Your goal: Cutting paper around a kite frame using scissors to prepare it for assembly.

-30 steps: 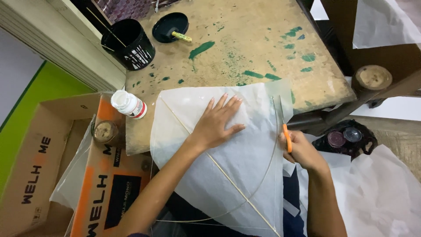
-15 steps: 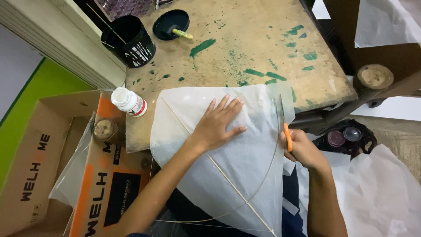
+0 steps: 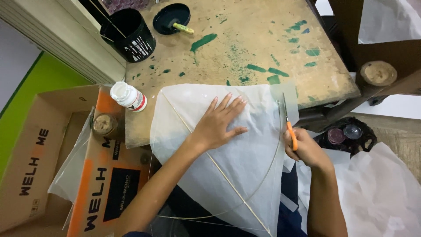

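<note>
Left hand [image 3: 219,125] presses flat, fingers spread, on the white kite paper [image 3: 228,162] at the worktop's [image 3: 245,52] front edge; right hand [image 3: 305,147] grips orange-handled scissors [image 3: 289,129].

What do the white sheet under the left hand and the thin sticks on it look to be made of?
White sheet: thin, matte, translucent paper, probably tissue; the table edge shows through. Thin sticks: pale, slender, likely split bamboo; one is bowed into a curve. Left hand lies flat on the sheet.

The left hand [image 3: 221,123] is pressing flat on a white paper kite [image 3: 228,162] that is lying over the table [image 3: 245,52] edge. At its three o'clock, the right hand [image 3: 307,149] is gripping orange-handled scissors [image 3: 289,127], blades pointing to twelve o'clock along the paper's edge. A white glue bottle [image 3: 128,96] is lying at the left hand's nine o'clock.
</note>
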